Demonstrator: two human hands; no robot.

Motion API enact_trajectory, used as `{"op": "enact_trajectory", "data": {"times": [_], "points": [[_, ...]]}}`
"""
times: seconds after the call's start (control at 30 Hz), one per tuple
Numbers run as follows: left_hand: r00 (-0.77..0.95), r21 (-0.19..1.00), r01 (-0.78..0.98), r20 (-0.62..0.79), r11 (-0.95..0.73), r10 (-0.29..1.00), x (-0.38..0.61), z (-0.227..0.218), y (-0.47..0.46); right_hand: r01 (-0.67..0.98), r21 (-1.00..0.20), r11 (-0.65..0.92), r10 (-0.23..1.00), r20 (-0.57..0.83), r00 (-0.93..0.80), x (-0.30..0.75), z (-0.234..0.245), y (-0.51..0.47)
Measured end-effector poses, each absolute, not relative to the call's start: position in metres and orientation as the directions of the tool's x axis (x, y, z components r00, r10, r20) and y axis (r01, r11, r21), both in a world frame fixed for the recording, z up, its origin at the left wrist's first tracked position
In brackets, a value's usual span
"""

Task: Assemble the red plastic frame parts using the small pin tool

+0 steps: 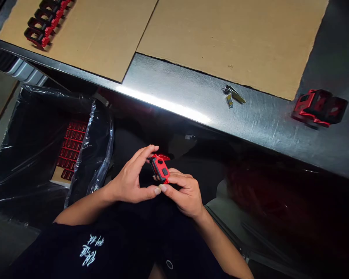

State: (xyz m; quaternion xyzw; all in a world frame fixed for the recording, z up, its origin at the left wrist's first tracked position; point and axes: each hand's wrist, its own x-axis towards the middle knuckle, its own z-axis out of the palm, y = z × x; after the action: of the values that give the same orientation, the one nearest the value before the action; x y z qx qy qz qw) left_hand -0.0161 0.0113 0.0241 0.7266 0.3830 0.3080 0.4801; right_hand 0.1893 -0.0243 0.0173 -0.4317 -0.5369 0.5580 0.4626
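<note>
Steel tabletop (174, 100) beside a black-lined bin (37, 155); left hand (130, 178) and right hand (183, 193) pinch a red part (159, 168); white shirt lettering (90, 250) is unreadable.

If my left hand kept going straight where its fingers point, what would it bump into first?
The left hand would meet the red and black plastic piece first. It's right at the fingertips, maybe already touching; depth is hard to tell.

The left hand (130, 179) and right hand (184, 195) came together at the fingers, both curled inward, the two thumb tips (157, 190) almost touching. The bare left forearm (83, 209) and right forearm (221, 244) angled in from either side, wrists slightly bent.
</note>
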Motion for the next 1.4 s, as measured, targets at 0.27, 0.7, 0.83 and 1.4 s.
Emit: {"op": "enact_trajectory", "data": {"times": [0.27, 0.7, 0.83, 1.4], "points": [[0.515, 0.905, 0.333, 0.059, -0.263, 0.855, -0.011, 0.027, 0.012, -0.003, -0.998, 0.063, 0.982, 0.062, -0.178, 0.187, 0.013, -0.026], [0.474, 0.848, 0.312, 0.252, -0.428, 0.844, -0.003, 0.025, 0.015, -0.022, -0.997, 0.072, 0.973, 0.075, -0.219, 0.191, 0.013, -0.026], [0.486, 0.773, 0.332, 0.351, -0.540, 0.801, -0.002, 0.025, 0.016, -0.148, -0.982, -0.116, 0.976, -0.085, -0.203, 0.198, 0.015, -0.026], [0.534, 0.737, 0.344, 0.356, -0.582, 0.767, -0.003, 0.031, 0.017, -0.411, -0.810, -0.419, 0.895, -0.444, -0.038, 0.184, 0.005, -0.033]]}}
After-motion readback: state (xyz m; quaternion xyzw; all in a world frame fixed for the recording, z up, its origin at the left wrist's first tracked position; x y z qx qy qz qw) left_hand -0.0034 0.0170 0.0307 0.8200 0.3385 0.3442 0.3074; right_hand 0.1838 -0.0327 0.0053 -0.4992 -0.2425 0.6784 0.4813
